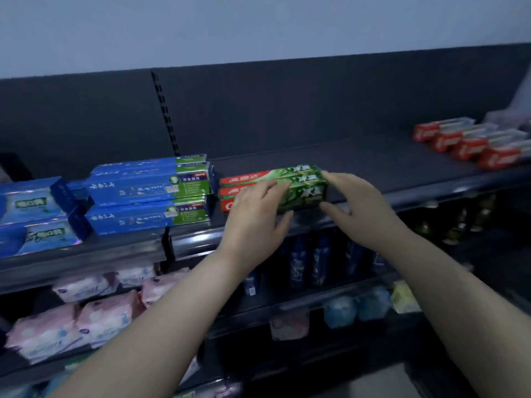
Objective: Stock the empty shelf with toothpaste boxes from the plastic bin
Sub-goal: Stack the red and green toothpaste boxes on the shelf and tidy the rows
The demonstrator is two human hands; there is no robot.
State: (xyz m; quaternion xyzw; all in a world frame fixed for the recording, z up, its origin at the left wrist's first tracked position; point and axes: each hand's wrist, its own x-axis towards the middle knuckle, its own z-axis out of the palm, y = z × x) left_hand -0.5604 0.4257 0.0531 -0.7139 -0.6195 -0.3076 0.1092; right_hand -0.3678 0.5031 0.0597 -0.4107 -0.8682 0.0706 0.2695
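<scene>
Between the two grips sits the stack of red-and-green toothpaste boxes point(307, 193), three high by the look of it, right at the front lip of the dark shelf point(359, 162). The left grip point(253, 214) is released: its fingers lie flat across the top and front of the stack, pressing, thumb spread below. The right grip point(362, 202) is grasping the stack's right end, fingers over the top corner, thumb under the front edge.

Just left of the left grip, blue toothpaste boxes point(149, 191) are piled on the same level, and further left come pale blue packs point(31, 214). Well to the right of the right grip, a slanting row of red boxes point(471, 145) lies on the shelf. Below both grips, a lower shelf carries dark blue bottles point(319, 262), with soft pink packs point(86, 320) down to the left.
</scene>
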